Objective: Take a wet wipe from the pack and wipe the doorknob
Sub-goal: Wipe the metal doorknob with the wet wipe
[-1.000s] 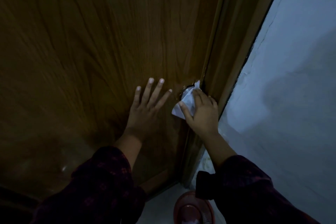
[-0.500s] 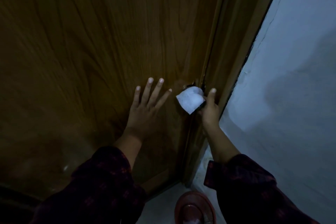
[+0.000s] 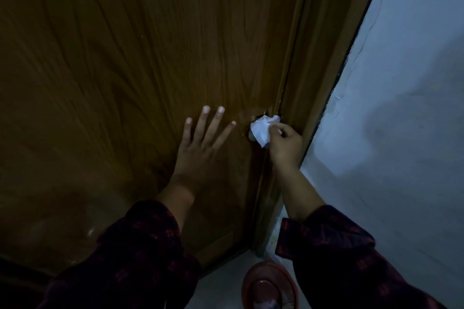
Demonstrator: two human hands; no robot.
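A white wet wipe [image 3: 261, 128] is pressed over the doorknob [image 3: 250, 132] at the right edge of a brown wooden door [image 3: 130, 63]. My right hand [image 3: 286, 145] is shut on the wipe, just right of and below the knob. The knob is almost wholly hidden under the wipe; only a dark sliver of it shows at the wipe's left side. My left hand [image 3: 200, 145] lies flat on the door with fingers spread, a short way left of the knob. The wipe pack is out of view.
The brown door frame [image 3: 324, 57] runs up beside the knob, and a pale wall [image 3: 406, 108] stands to its right. On the floor below sits a round reddish-brown object [image 3: 270, 286]. The scene is dim.
My right hand has turned around the knob with the wipe, from over it to its right side and now gripping from the lower right. My left hand has stayed flat on the door.
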